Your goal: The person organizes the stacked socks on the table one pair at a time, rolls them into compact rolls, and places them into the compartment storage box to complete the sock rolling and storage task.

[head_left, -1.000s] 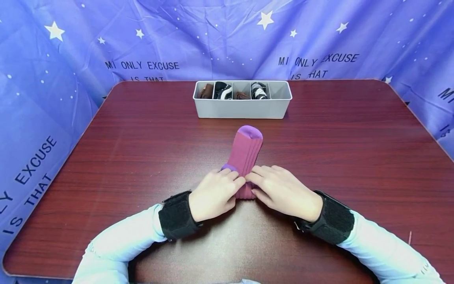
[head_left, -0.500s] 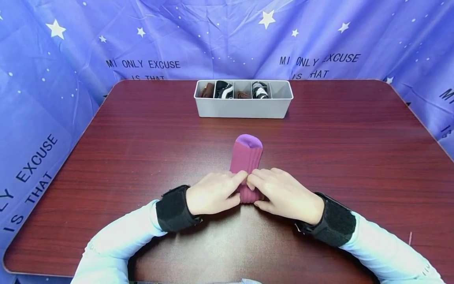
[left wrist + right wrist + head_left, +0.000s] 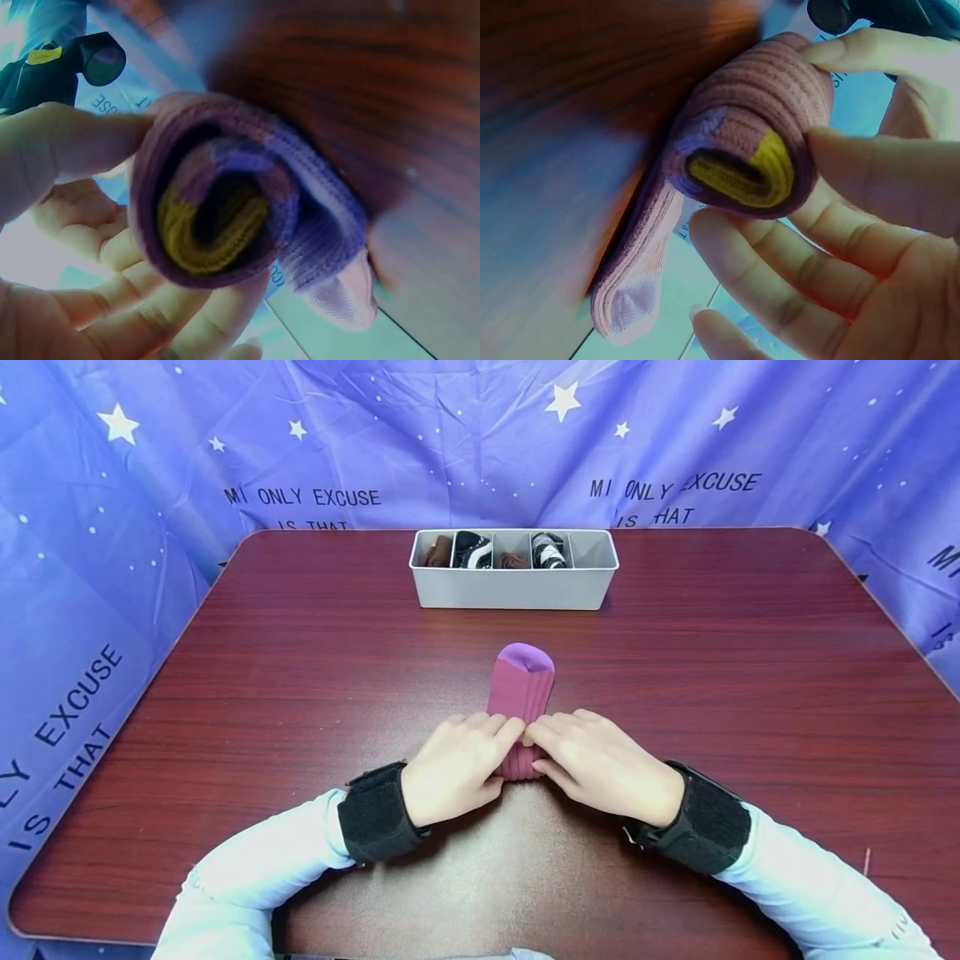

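Note:
A pink ribbed sock (image 3: 517,692) with a purple toe lies on the table, its toe pointing away from me. Its near end is wound into a thick roll (image 3: 769,82), with yellow and purple layers showing inside. My left hand (image 3: 459,770) grips the roll's left end, thumb on the near side and fingers curled over the far side. At the right end, my right hand (image 3: 606,766) holds the roll the same way. Both hands nearly meet at the middle, covering part of the sock. In the left wrist view, the spiral end of the roll (image 3: 214,259) faces the camera.
A light grey divided box (image 3: 513,589) stands beyond the sock near the table's far edge. Its compartments hold brown bundles and black-and-white bundles, apparently rolled socks. A starry blue-purple curtain (image 3: 480,452) hangs behind the dark red wooden table (image 3: 337,635).
The sock's toe has come nearer to me and its flat part is shorter. The purple heel, visible at the left earlier, is hidden in the head view. My left hand shifted its grip slightly.

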A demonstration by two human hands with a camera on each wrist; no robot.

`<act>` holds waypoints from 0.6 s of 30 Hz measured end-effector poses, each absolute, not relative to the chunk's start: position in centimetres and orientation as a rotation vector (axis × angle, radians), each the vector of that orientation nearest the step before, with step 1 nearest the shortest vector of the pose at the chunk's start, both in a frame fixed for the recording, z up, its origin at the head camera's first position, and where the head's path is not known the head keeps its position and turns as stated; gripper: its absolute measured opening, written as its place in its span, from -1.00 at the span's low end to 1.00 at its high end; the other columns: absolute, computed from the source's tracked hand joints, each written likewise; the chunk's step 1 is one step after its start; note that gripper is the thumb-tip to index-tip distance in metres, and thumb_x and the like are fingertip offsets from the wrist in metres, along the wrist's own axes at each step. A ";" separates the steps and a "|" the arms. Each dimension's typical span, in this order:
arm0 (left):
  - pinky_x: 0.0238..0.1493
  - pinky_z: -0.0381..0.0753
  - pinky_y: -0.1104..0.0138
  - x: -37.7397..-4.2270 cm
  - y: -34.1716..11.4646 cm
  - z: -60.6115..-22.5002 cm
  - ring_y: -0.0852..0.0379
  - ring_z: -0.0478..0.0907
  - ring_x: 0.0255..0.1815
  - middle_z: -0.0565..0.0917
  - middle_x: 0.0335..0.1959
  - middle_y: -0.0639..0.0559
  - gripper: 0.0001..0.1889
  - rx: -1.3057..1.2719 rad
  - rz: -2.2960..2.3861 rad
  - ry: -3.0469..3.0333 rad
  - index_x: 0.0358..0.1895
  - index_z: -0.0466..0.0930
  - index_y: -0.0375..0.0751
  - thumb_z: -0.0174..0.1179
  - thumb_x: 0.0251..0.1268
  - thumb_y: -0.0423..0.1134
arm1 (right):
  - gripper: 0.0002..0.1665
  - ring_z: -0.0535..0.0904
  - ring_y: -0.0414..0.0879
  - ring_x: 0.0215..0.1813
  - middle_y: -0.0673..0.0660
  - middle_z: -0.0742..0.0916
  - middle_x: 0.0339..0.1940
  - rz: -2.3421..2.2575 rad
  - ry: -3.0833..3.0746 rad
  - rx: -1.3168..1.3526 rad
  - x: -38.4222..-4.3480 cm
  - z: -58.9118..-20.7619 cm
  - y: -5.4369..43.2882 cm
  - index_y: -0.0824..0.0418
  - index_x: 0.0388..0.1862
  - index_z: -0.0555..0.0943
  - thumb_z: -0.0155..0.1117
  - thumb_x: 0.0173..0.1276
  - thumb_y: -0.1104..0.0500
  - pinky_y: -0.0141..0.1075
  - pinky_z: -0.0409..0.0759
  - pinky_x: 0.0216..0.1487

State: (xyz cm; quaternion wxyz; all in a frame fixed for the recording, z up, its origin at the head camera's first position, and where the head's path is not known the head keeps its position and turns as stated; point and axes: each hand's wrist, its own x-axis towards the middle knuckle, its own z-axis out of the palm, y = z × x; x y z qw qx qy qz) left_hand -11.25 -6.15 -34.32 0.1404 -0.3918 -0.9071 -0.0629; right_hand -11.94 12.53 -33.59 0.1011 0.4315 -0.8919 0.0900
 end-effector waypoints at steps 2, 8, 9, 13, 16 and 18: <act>-0.59 0.36 0.33 -11.3 -6.1 -34.5 0.15 0.45 -0.50 0.49 -0.51 0.13 -0.62 -1.131 -0.190 -2.613 -0.26 0.32 -0.10 0.19 -0.28 -0.21 | -0.81 0.42 -0.27 -0.40 -0.11 0.54 -0.47 0.253 -2.624 1.269 -12.0 -33.5 12.5 0.07 -0.35 0.46 0.22 0.03 0.11 -0.36 0.35 -0.36; -0.63 0.34 0.35 -11.5 -6.3 -34.6 0.16 0.41 -0.59 0.49 -0.62 0.16 -0.72 -1.149 -0.249 -2.599 -0.34 0.27 -0.13 0.11 -0.19 -0.24 | -0.69 0.40 -0.22 -0.39 -0.10 0.51 -0.36 0.229 -2.618 1.264 -11.8 -33.2 12.5 0.04 -0.29 0.47 0.27 -0.06 0.05 -0.34 0.36 -0.33; -0.63 0.35 0.34 -11.5 -6.3 -34.5 0.17 0.42 -0.59 0.49 -0.62 0.16 -0.73 -1.157 -0.263 -2.605 -0.34 0.27 -0.12 0.10 -0.18 -0.23 | -0.65 0.39 -0.22 -0.38 -0.10 0.50 -0.35 0.231 -2.624 1.270 -11.8 -33.2 12.5 0.03 -0.29 0.46 0.30 -0.10 0.02 -0.33 0.37 -0.33; -0.59 0.38 0.33 -11.3 -6.4 -34.1 0.17 0.44 -0.58 0.49 -0.64 0.16 -0.81 -1.208 -0.303 -2.657 -0.38 0.28 -0.11 0.05 -0.08 -0.20 | -0.49 0.36 -0.23 -0.36 -0.10 0.47 -0.40 0.225 -2.642 1.305 -11.4 -33.2 12.4 0.04 -0.30 0.42 0.36 -0.24 -0.10 -0.34 0.33 -0.33; -0.59 0.37 0.34 -11.1 -6.4 -33.9 0.18 0.43 -0.59 0.46 -0.68 0.14 -0.88 -1.248 -0.321 -2.705 -0.43 0.29 -0.10 -0.01 -0.01 -0.18 | -0.47 0.35 -0.22 -0.36 -0.11 0.44 -0.45 0.194 -2.634 1.331 -11.2 -33.3 12.4 0.05 -0.33 0.42 0.36 -0.30 -0.12 -0.34 0.31 -0.34; -0.57 0.37 0.36 -11.1 -6.3 -33.9 0.18 0.42 -0.57 0.46 -0.66 0.14 -0.90 -1.262 -0.319 -2.721 -0.43 0.32 -0.10 -0.03 0.03 -0.17 | -0.49 0.35 -0.21 -0.38 -0.11 0.43 -0.48 0.176 -2.620 1.344 -11.1 -33.4 12.4 0.07 -0.34 0.44 0.36 -0.30 -0.11 -0.33 0.31 -0.34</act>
